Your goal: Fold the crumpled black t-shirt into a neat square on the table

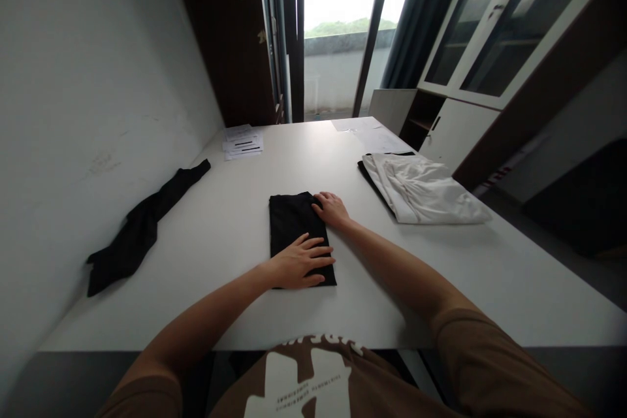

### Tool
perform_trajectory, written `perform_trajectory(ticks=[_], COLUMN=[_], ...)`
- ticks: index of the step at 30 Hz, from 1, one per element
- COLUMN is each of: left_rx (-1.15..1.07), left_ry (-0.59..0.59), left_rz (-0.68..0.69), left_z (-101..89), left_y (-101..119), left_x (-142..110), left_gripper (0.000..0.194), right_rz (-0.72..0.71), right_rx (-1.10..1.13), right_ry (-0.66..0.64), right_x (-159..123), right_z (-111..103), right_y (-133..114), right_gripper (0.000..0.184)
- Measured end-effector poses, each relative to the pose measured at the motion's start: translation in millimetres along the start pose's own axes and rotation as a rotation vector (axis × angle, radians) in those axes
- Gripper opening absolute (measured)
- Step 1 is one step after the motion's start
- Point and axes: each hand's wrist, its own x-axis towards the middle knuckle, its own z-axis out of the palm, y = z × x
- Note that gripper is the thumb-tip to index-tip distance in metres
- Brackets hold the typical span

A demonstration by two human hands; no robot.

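A black garment (pixel 292 221), folded into a flat rectangle, lies on the white table in front of me. My left hand (pixel 300 262) rests flat across its near half, fingers spread and pointing right. At the far right corner of the bundle, my right hand (pixel 331 208) lies with its fingertips on the cloth and the palm over the table beside it. Neither hand grips the fabric. What kind of garment it is cannot be made out from the folded shape.
Along the left wall lies a crumpled black garment (pixel 142 228). A folded white garment (pixel 426 189) sits on dark cloth at the right. Papers (pixel 243 142) and pale sheets (pixel 375 136) lie at the far end of the table (pixel 215 209). A cabinet (pixel 460 127) stands beyond the right side.
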Motion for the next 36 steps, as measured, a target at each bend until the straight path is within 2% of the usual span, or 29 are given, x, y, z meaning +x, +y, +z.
perform_trajectory(ticks=[9,18,36], left_rx=[-0.015,-0.068,-0.110], left_ry=[-0.026,0.018,0.030], left_rz=[0.088,0.083,0.081], left_z=[4.4,11.6,10.5], left_y=[-4,-13,-16], left_x=[1,4,4], left_gripper=[0.069,0.060,0.057], right_rz=[0.023,0.026,0.015], right_rx=[-0.065,-0.069,-0.068], right_ry=[-0.050,-0.065,-0.057], right_x=[-1,-1,-2], right_z=[-8,-12,-9], right_y=[-7,-10,-8], right_gripper=[0.046,0.046,0.044])
